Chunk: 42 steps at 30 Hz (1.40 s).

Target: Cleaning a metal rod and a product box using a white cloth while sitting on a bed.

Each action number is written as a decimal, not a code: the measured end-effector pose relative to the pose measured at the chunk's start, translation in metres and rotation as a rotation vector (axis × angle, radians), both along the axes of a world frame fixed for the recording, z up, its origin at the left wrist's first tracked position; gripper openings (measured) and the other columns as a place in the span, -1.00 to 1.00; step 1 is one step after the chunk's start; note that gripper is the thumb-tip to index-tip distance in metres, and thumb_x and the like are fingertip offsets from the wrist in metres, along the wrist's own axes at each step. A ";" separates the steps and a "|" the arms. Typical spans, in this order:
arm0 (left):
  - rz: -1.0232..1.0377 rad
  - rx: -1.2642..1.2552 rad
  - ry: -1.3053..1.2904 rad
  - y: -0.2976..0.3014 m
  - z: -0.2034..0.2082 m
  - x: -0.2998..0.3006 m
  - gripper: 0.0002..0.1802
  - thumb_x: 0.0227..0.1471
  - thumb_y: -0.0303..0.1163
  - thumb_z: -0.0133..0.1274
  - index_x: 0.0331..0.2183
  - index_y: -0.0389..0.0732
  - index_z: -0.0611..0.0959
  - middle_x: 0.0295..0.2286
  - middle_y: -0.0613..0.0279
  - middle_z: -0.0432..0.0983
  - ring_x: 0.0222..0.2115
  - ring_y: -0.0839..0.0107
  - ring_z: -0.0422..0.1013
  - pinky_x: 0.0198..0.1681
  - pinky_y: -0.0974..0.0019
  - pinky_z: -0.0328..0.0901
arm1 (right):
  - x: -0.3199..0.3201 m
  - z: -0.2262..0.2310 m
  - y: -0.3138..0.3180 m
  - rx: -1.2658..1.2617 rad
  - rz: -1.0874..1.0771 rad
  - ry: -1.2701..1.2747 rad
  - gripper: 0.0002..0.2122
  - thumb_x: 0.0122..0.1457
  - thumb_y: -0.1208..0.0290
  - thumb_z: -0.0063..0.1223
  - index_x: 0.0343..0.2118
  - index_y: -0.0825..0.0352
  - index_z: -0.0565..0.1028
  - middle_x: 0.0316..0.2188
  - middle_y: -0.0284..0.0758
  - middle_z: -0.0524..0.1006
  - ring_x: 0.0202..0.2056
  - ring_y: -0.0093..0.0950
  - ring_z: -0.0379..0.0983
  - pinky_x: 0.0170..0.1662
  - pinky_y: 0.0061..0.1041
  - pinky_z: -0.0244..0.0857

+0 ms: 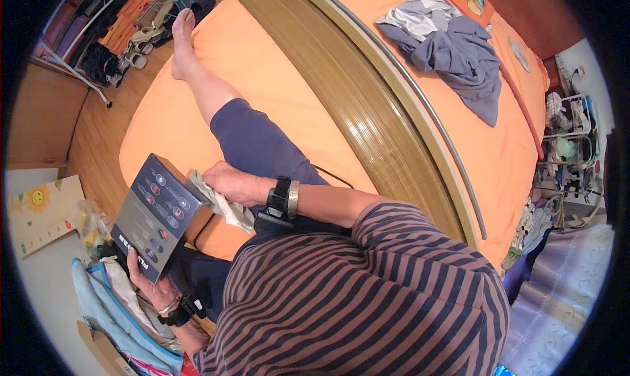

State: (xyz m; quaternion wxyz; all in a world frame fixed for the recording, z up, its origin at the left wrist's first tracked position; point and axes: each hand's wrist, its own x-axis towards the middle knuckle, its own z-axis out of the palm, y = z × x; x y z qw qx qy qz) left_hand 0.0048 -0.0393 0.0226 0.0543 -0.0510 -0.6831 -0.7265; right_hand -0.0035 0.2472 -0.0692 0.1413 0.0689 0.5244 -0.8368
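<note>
My left hand (149,281) grips the lower end of a dark blue-grey cardboard box (155,208) with small printed pictures on its face; the thumb lies on that face. The box is tilted over my lap, its brown side turned to the right. Just right of it, my right hand (235,184) is closed on a crumpled whitish cloth (226,208), which hangs below the fingers near the box's edge. Whether the cloth touches the box I cannot tell. Each wrist wears a black strap and a bracelet.
My bare leg stretches over an orange sheet (216,54). A brown slatted panel with a metal rail (420,107) crosses the bed. Grey clothes (453,54) lie beyond it. Shoes (139,51) stand at the far left, a blue towel (108,297) near left, and a loaded rack (567,146) right.
</note>
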 end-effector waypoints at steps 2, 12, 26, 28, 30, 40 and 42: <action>-0.010 0.137 -0.199 0.012 0.021 -0.013 -0.59 0.21 -0.20 0.06 -0.02 -0.27 0.52 -0.11 0.11 0.57 -0.13 0.32 0.53 -0.01 0.21 0.43 | 0.007 0.000 0.004 0.060 -0.016 0.062 -0.71 0.24 0.43 -0.18 -0.55 0.45 0.50 -0.62 -0.34 0.44 -0.56 -0.51 0.33 -0.47 -0.36 0.26; -0.016 0.268 -0.325 0.016 0.021 -0.032 -0.58 0.17 -0.24 0.08 -0.01 -0.31 0.53 -0.11 0.07 0.57 -0.11 0.25 0.53 0.00 0.16 0.43 | 0.045 0.025 0.016 -0.173 -0.145 -0.150 -0.77 0.19 0.45 -0.04 -0.51 0.45 0.58 -0.61 -0.28 0.52 -0.62 -0.48 0.42 -0.54 -0.37 0.28; -0.284 0.276 -0.421 0.144 0.042 -0.102 -0.59 0.13 -0.34 0.13 -0.02 -0.34 0.54 -0.15 0.09 0.60 -0.18 0.31 0.57 -0.08 0.30 0.48 | 0.091 0.021 0.075 0.025 -0.105 0.061 -0.79 0.29 0.43 -0.06 -0.26 0.43 0.60 -0.44 -0.42 0.57 -0.37 -0.68 0.42 -0.29 -0.57 0.33; -0.325 0.222 -0.400 0.168 0.044 -0.111 -0.59 0.13 -0.34 0.13 -0.02 -0.35 0.54 -0.15 0.09 0.60 -0.18 0.32 0.57 -0.08 0.31 0.49 | 0.099 0.015 0.085 0.088 -0.105 0.074 -0.78 0.30 0.42 -0.06 -0.24 0.43 0.60 -0.42 -0.41 0.58 -0.36 -0.68 0.42 -0.27 -0.57 0.34; -0.365 0.143 -0.364 0.204 0.056 -0.113 -0.60 0.10 -0.34 0.16 -0.07 -0.39 0.56 -0.20 0.10 0.61 -0.25 0.35 0.58 -0.14 0.34 0.50 | 0.105 0.005 0.089 0.066 -0.087 0.075 -0.76 0.32 0.40 -0.07 -0.19 0.43 0.60 -0.36 -0.40 0.60 -0.31 -0.67 0.43 -0.21 -0.58 0.35; -0.724 0.151 -0.255 0.425 0.083 -0.094 -0.49 0.10 -0.21 0.17 0.05 -0.19 0.50 -0.15 0.17 0.53 -0.18 0.42 0.49 -0.06 0.23 0.41 | 0.133 0.006 0.114 0.078 -0.382 0.097 -0.76 0.29 0.39 -0.08 -0.33 0.47 0.54 -0.53 -0.30 0.52 -0.43 -0.58 0.35 -0.33 -0.48 0.29; -0.986 0.066 -0.337 0.470 0.066 -0.109 -0.35 0.12 -0.06 0.17 0.13 -0.18 0.39 -0.01 0.12 0.39 -0.08 0.33 0.42 0.01 0.07 0.37 | 0.138 -0.014 0.115 0.206 -0.496 0.113 -0.76 0.30 0.36 -0.07 -0.26 0.45 0.53 -0.48 -0.37 0.54 -0.43 -0.60 0.39 -0.33 -0.49 0.31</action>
